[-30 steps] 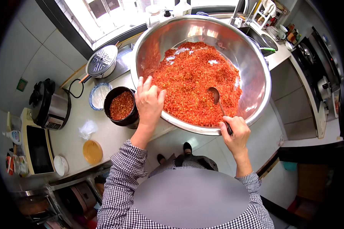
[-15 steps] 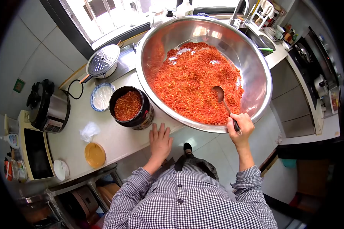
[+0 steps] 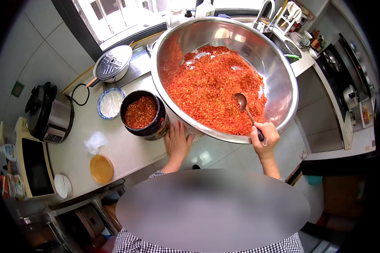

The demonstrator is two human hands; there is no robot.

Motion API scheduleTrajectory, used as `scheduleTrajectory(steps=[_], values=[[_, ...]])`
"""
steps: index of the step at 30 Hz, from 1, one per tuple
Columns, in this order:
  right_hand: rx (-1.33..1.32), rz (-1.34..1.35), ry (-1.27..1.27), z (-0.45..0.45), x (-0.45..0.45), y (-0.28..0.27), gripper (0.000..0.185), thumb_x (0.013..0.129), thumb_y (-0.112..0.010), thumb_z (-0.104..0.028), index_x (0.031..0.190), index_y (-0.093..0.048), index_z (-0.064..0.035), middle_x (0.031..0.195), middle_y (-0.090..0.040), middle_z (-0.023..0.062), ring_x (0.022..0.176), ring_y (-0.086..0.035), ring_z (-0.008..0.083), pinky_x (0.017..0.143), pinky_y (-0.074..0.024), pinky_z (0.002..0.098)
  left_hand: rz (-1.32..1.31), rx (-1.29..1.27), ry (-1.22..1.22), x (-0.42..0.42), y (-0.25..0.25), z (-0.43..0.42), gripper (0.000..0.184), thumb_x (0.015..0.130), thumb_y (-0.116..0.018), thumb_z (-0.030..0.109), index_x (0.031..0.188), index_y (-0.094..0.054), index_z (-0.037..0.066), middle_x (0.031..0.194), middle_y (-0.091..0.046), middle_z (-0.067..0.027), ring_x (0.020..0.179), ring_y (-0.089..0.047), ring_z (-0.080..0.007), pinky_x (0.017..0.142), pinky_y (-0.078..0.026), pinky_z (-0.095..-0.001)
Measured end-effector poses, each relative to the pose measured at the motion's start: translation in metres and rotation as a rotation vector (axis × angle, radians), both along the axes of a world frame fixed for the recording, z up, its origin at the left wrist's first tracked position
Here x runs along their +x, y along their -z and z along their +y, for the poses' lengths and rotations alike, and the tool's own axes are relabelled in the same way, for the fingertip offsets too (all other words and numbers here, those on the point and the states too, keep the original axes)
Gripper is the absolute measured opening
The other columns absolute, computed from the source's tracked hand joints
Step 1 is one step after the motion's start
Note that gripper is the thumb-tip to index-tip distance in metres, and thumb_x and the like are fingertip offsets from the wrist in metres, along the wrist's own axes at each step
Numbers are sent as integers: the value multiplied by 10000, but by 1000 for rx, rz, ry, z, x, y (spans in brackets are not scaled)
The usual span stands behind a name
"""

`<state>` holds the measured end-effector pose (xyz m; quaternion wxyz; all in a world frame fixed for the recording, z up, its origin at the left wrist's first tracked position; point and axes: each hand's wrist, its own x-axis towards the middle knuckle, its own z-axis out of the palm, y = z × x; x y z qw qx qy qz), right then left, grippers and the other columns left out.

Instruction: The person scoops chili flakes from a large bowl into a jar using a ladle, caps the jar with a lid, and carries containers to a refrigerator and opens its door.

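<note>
My right hand (image 3: 266, 138) is closed round the dark handle of a metal spoon (image 3: 248, 113). The spoon's bowl rests on chopped red chili (image 3: 211, 90) inside a big stainless steel basin (image 3: 278, 84). My left hand (image 3: 178, 141) lies flat at the counter's edge with its fingers stretched out, beside a dark jar (image 3: 158, 122). Chopped chili fills the jar to near its rim. Whether my left fingertips touch the jar, I cannot tell.
A blue-rimmed bowl (image 3: 110, 103), a clear plastic bag (image 3: 96, 142) and a tan lid (image 3: 101, 168) lie left of the jar on the counter (image 3: 126, 158). Farther left stand a pressure cooker (image 3: 50, 114) and a microwave (image 3: 37, 158). Behind is a lidded pot (image 3: 113, 63).
My left hand has slid slightly forward and right beside the jar. My right hand and the spoon are nearly unchanged. A grey blur now covers my torso.
</note>
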<state>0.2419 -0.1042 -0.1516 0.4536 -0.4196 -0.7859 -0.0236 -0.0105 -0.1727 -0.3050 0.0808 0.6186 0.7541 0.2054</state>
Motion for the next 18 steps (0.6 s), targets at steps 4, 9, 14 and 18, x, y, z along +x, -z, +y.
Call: scheduleTrajectory(steps=[4, 9, 14, 18], values=[[-25, -20, 13, -1, 1, -3, 100, 652, -650, -32, 741, -610, -53, 590, -526, 69, 526, -496, 235, 496, -408, 339, 145, -116, 97, -1, -13, 6, 610, 843, -518, 442, 1310, -426, 61, 1396, -331, -136, 1314, -228, -397, 1009, -245, -516], [-15, -12, -13, 1, 4, -3, 103, 651, -654, -43, 743, -612, -60, 590, -523, 60, 524, -493, 226, 496, -403, 331, 241, -104, 262, -9, -9, -9, 655, 820, -523, 503, 1326, -422, 99, 1390, -333, -110, 1300, -237, -419, 1022, -236, -541], [-2, -13, -24, 1, 7, -1, 112, 651, -660, -58, 749, -608, -65, 597, -526, 57, 526, -491, 223, 493, -402, 330, 368, -73, 275, 7, -18, -18, 659, 756, -600, 520, 1259, -482, 111, 1299, -396, -157, 1231, -323, -460, 945, -310, -585], [6, -29, -37, 2, 8, -1, 119, 652, -662, -68, 755, -603, -65, 600, -526, 57, 529, -495, 225, 493, -406, 333, 382, -21, 278, 9, -18, -24, 658, 752, -602, 520, 1257, -484, 115, 1287, -423, -160, 1220, -342, -450, 929, -327, -586]])
